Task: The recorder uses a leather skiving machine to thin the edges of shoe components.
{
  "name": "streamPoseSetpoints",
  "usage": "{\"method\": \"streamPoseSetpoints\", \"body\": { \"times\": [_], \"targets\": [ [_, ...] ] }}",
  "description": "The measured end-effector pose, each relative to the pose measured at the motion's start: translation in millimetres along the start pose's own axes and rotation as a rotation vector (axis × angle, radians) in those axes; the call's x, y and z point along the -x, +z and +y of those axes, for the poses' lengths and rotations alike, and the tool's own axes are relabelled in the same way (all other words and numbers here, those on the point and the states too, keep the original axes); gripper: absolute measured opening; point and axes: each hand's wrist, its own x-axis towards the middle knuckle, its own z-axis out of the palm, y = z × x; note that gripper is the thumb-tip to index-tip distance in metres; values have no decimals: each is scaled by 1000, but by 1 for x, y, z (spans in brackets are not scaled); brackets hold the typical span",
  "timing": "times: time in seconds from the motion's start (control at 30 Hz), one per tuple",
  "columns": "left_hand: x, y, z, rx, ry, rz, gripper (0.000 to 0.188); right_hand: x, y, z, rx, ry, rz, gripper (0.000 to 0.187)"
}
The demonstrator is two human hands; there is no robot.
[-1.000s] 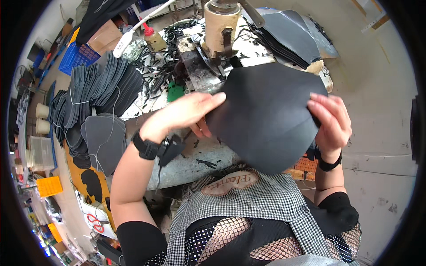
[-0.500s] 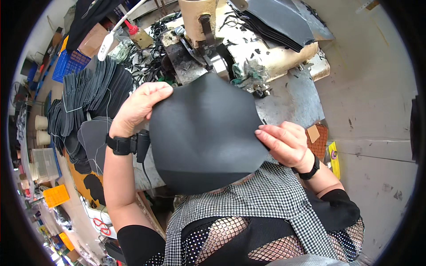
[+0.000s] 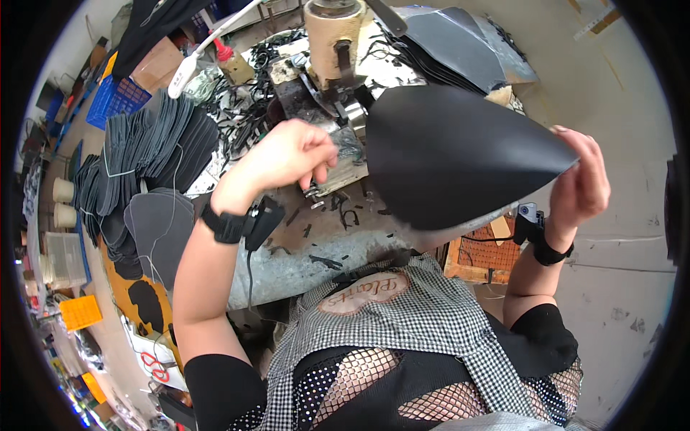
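Note:
A smooth black leather-like sheet (image 3: 460, 158) is held up at the right of the machine, bowed and tapering toward its right corner. My right hand (image 3: 583, 179) grips that corner, fingers wrapped over the edge and partly hidden. My left hand (image 3: 287, 156) is off the sheet, in front of the machine, with its fingers curled in and nothing seen between them. Beyond it stands a cream-coloured machine (image 3: 333, 47) with a round column and a dark metal working head. Black scraps (image 3: 345, 214) lie on the metal work surface (image 3: 280, 269) below.
String-tied bundles of dark cut pieces (image 3: 144, 147) stand at the left. A stack of black sheets (image 3: 460, 47) lies at the far right. A white lamp-like device (image 3: 183, 75), a red-capped bottle (image 3: 233, 65) and a blue crate (image 3: 118, 100) are at the back left.
The sheet has moved right and swung round, away from the front of my body. My left hand has let go of it and shifted right; my right hand has risen to the right with the corner.

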Motion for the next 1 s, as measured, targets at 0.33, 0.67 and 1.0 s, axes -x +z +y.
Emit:
{"method": "streamPoseSetpoints", "body": {
  "times": [0.33,0.67,1.0],
  "targets": [
    [19,74,-3,747,458,42,34,48,17,8,-780,909,274,14],
    [18,89,-4,807,376,183,17,66,28,13,-879,1091,264,11],
    [29,93,-26,749,210,243,19,41,23,64,-931,1045,387,6]
  ]
}}
